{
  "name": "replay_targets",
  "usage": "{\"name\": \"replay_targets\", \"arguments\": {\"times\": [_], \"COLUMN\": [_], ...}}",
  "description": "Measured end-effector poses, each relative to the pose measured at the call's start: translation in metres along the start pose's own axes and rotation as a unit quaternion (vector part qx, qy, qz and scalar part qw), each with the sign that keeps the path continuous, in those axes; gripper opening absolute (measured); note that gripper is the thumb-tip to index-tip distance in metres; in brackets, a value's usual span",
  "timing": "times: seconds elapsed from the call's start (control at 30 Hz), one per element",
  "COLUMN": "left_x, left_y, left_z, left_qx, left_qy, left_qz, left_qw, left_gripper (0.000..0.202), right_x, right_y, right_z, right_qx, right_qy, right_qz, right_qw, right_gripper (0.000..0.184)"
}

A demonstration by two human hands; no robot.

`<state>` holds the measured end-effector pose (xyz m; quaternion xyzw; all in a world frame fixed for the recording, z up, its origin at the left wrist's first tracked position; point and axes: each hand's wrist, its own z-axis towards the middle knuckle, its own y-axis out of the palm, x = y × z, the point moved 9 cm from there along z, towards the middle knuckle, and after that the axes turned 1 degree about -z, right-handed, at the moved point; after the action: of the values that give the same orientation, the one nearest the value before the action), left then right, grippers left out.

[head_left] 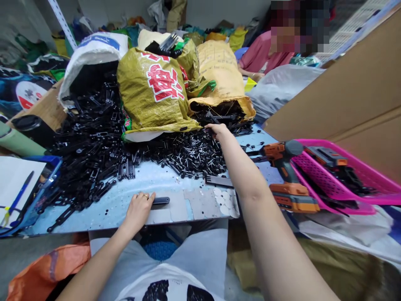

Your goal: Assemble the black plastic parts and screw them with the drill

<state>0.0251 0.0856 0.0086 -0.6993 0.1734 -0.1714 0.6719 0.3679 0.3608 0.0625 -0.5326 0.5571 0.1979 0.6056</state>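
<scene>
My left hand (139, 209) is closed over one end of a dark, flat plastic handle part (161, 200), which lies on a grey taped strip (197, 205) at the table's front edge. Farther off, my right hand (216, 130) reaches to the lower corner of the olive sack (150, 92), by the mouth of the yellow sack (219, 71). Its fingers are bent together, and what they hold, if anything, is hidden. Below it spreads a heap of small black-headed screw-like pieces (191, 154). A dark comb-like part (219, 180) rests beside my right forearm.
Long black plastic parts (90, 133) pile up at left before a white sack (97, 46). An orange-and-grey cordless drill (283, 167) lies at right beside pink baskets (338, 167). A blue tray (53, 175) with paper and pen sits far left. Another person (260, 52) works behind the sacks.
</scene>
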Motion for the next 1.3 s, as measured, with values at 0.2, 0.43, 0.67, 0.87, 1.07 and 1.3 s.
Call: {"name": "replay_targets", "arguments": {"times": [0.2, 0.43, 0.67, 0.87, 1.07, 1.3], "left_x": [0.015, 0.016, 0.022, 0.027, 0.022, 0.026], "left_y": [0.008, 0.014, 0.001, -0.003, -0.003, 0.003], "left_z": [0.001, 0.012, 0.015, 0.015, 0.009, 0.02], "left_qx": [0.034, 0.002, -0.025, -0.03, 0.029, -0.025], "left_qy": [0.055, 0.063, 0.075, 0.101, 0.111, 0.111], "left_qz": [-0.103, -0.159, -0.159, -0.156, -0.177, -0.183], "left_qw": [0.993, 0.985, 0.984, 0.982, 0.978, 0.977], "left_gripper": [0.036, 0.035, 0.037, 0.066, 0.048, 0.053], "right_x": [0.017, 0.07, 0.101, 0.092, 0.065, 0.074], "right_y": [-0.003, 0.06, 0.088, 0.084, 0.078, 0.084], "right_z": [-0.111, -0.313, -0.34, -0.344, -0.355, -0.329], "right_qx": [-0.157, -0.445, -0.362, -0.286, -0.257, -0.322], "right_qy": [-0.117, -0.388, -0.452, -0.47, -0.497, -0.479], "right_qz": [0.031, -0.341, -0.495, -0.521, -0.504, -0.507], "right_qw": [0.98, 0.732, 0.648, 0.653, 0.658, 0.64], "right_gripper": [0.01, 0.039, 0.039, 0.043, 0.039, 0.038]}}
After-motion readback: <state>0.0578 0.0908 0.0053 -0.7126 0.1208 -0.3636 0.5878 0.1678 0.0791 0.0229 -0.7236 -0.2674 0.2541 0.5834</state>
